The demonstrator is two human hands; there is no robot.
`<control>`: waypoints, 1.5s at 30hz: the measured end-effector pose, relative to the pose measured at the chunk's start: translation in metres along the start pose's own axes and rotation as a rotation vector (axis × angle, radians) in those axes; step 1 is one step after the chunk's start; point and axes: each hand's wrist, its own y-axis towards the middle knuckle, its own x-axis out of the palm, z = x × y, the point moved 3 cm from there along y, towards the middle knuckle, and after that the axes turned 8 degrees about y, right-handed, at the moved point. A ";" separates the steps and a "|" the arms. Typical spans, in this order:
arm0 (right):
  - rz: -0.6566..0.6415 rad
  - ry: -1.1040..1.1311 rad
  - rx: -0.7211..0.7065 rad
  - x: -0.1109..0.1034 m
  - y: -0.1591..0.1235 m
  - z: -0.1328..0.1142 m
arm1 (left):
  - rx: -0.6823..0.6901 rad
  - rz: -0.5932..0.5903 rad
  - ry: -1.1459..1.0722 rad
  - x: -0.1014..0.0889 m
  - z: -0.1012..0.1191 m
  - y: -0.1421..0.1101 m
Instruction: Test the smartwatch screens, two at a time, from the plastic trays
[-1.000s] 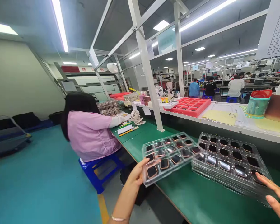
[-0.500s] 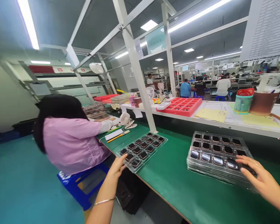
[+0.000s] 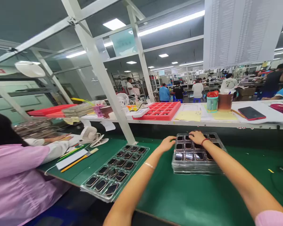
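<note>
Fingers open, neither gripping: right hand on stacked plastic trays, left hand just beside them.

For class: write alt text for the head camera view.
The right hand rests on a stack of clear plastic trays of dark parts on a green workbench, the left hand at its edge. A single tray lies to the left, beside a seated co-worker.

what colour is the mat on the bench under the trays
The bench mat is green, seen best in the head view.
</note>
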 end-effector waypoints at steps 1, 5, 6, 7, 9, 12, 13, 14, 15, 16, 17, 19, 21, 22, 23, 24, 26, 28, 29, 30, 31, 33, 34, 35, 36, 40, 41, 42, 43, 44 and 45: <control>0.011 -0.019 0.028 0.005 0.003 -0.003 | 0.011 -0.011 0.025 0.011 0.010 0.016; 0.037 -0.072 0.094 0.018 0.009 -0.009 | -0.017 -0.046 0.108 0.034 0.021 0.051; 0.040 -0.078 0.101 0.021 0.009 -0.008 | -0.029 -0.048 0.120 0.036 0.019 0.054; 0.042 -0.079 0.109 0.023 0.010 -0.008 | -0.038 -0.047 0.127 0.038 0.016 0.055; 0.047 -0.072 0.127 0.026 0.013 -0.007 | -0.051 -0.043 0.132 0.042 0.011 0.055; 0.057 -0.031 0.168 0.030 0.015 -0.005 | -0.071 -0.034 0.126 0.046 0.008 0.054; 0.060 -0.008 0.180 0.030 0.016 -0.005 | -0.080 -0.027 0.124 0.046 0.009 0.054; 0.064 0.021 0.190 0.030 0.015 -0.004 | -0.089 -0.020 0.122 0.045 0.010 0.054; 0.069 0.055 0.197 0.029 0.014 -0.004 | -0.097 -0.010 0.119 0.044 0.013 0.053; 0.076 0.096 0.200 0.028 0.013 -0.004 | -0.103 0.004 0.114 0.042 0.016 0.051; 0.085 0.142 0.197 0.026 0.011 -0.004 | -0.106 0.020 0.106 0.039 0.019 0.049; 0.101 0.252 0.175 0.021 0.008 -0.006 | -0.094 0.051 0.079 0.031 0.028 0.042; 0.109 0.384 0.133 0.016 0.004 -0.011 | -0.060 0.073 0.036 0.023 0.038 0.031; 0.108 0.457 0.109 0.013 0.001 -0.014 | -0.038 0.083 0.010 0.018 0.044 0.024; 0.102 0.532 0.085 0.010 -0.003 -0.017 | -0.013 0.094 -0.019 0.014 0.049 0.017; 0.092 0.606 0.062 0.007 -0.008 -0.020 | 0.014 0.102 -0.053 0.010 0.056 0.008; 0.057 0.742 0.023 0.000 -0.026 -0.025 | 0.080 0.094 -0.132 0.004 0.069 -0.012; 0.008 0.841 -0.003 -0.007 -0.055 -0.025 | 0.155 0.037 -0.221 0.003 0.084 -0.037; -0.023 0.877 -0.006 -0.011 -0.073 -0.024 | 0.191 -0.010 -0.267 0.005 0.091 -0.051; -0.056 0.903 -0.002 -0.013 -0.092 -0.021 | 0.233 -0.086 -0.339 0.010 0.098 -0.064; -0.106 0.941 0.002 -0.014 -0.112 -0.018 | 0.265 -0.228 -0.521 0.017 0.104 -0.078; -0.267 1.098 0.037 -0.011 -0.151 -0.009 | 0.274 -0.503 -0.772 0.037 0.114 -0.102; -0.319 1.144 0.074 -0.007 -0.168 -0.004 | 0.250 -0.619 -0.854 0.048 0.117 -0.112; -0.348 1.182 0.117 -0.003 -0.183 0.003 | 0.218 -0.712 -0.904 0.060 0.119 -0.119; -0.352 1.209 0.163 0.002 -0.195 0.009 | 0.181 -0.783 -0.937 0.072 0.121 -0.124; -0.310 1.388 0.346 0.021 -0.220 0.034 | 0.041 -0.882 -1.060 0.112 0.122 -0.126; -0.309 1.458 0.383 0.024 -0.221 0.037 | 0.013 -0.888 -1.107 0.117 0.121 -0.125; -0.310 1.526 0.412 0.025 -0.222 0.040 | -0.013 -0.898 -1.160 0.120 0.120 -0.124; -0.309 1.584 0.430 0.025 -0.221 0.042 | -0.033 -0.911 -1.214 0.121 0.117 -0.123; -0.305 1.627 0.438 0.025 -0.220 0.043 | -0.051 -0.924 -1.265 0.120 0.114 -0.123; -0.304 1.658 0.441 0.024 -0.219 0.043 | -0.068 -0.930 -1.308 0.119 0.111 -0.122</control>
